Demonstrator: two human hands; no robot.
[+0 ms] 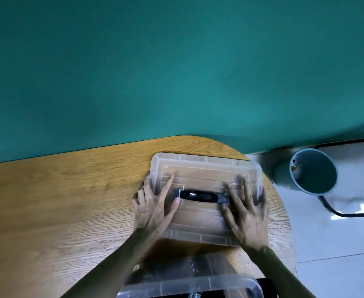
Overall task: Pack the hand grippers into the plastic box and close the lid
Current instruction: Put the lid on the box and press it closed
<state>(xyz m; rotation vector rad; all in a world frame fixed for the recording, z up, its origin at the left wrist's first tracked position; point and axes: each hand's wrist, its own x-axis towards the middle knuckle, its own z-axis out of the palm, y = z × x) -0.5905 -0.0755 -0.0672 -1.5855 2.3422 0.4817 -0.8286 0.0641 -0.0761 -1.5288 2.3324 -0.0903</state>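
Observation:
A clear plastic lid (pixel 202 175) with a black handle (pixel 200 196) lies flat near the table's right end. My left hand (pixel 153 208) grips its left edge, thumb and forefinger on top and the other fingers over the side. My right hand (pixel 246 214) grips the right edge the same way, fingers spread. The clear plastic box (pixel 198 284) stands open at the table's near edge, between my forearms. Dark shapes and a metal spring (pixel 195 295) show inside it, probably the hand grippers; most of the box is cut off by the frame.
The wooden table (pixel 58 201) has a rounded right end and stands against a green wall. On the white floor to the right are a teal cylindrical bin (pixel 312 175) and a black metal frame (pixel 349 215).

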